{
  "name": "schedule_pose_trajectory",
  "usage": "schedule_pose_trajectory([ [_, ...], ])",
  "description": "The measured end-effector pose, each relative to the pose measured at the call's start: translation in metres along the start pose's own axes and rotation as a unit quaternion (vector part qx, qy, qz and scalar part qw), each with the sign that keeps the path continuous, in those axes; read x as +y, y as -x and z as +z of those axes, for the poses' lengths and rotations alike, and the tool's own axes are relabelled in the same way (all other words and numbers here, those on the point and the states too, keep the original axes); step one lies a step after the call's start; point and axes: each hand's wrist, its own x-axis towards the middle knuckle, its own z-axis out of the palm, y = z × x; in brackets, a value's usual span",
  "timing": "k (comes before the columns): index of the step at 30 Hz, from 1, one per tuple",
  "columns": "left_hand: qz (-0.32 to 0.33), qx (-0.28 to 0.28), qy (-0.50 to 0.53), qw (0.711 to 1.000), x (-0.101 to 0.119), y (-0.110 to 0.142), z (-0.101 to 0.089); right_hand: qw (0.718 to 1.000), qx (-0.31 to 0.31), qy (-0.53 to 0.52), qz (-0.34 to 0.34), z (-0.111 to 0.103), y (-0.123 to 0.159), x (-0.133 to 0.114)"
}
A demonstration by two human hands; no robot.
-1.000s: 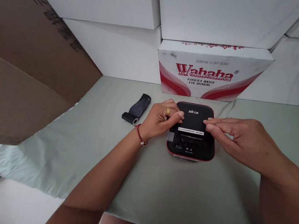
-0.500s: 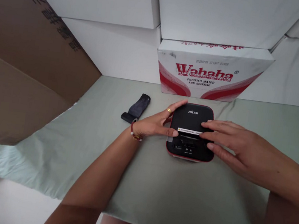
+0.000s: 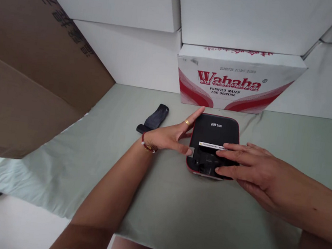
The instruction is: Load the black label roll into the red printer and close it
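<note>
A small black printer with a red rim [image 3: 215,132] sits on the pale green cloth [image 3: 174,199] in the middle of the view. My left hand [image 3: 170,135] is at its left side, fingers stretched out, thumb tip touching the left edge and forefinger pointing up along it. My right hand [image 3: 241,165] lies flat on the printer's front part, fingers extended over the buttons. Neither hand holds anything.
A dark grey roll of material [image 3: 152,119] lies left of the printer. A red and white Wahaha carton [image 3: 235,80] stands behind it among white boxes [image 3: 126,54]. A brown cardboard box [image 3: 29,65] walls the left side.
My left hand uncurled from the printer's top and went to its left edge. My right hand slid from the lid's right side down to the front panel.
</note>
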Motion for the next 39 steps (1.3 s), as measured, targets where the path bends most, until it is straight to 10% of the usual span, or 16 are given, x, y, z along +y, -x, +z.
schedule_pose_trajectory([
  [10, -0.029, 0.121, 0.13, 0.984, -0.01, 0.006, 0.027, 0.983, 0.139, -0.03, 0.119, -0.021, -0.009, 0.004],
  [17, -0.028, 0.219, 0.261, 0.94, -0.022, 0.018, 0.058, 0.985, 0.08, -0.053, 0.141, -0.007, -0.012, 0.018],
  [33, -0.002, 0.233, 0.283, 0.93, -0.031, 0.014, 0.068, 0.993, 0.042, -0.03, 0.106, -0.003, -0.01, 0.02],
  [39, 0.059, 0.327, 0.302, 0.893, -0.042, 0.005, 0.073, 0.989, 0.068, -0.028, 0.131, -0.007, -0.011, 0.018],
])
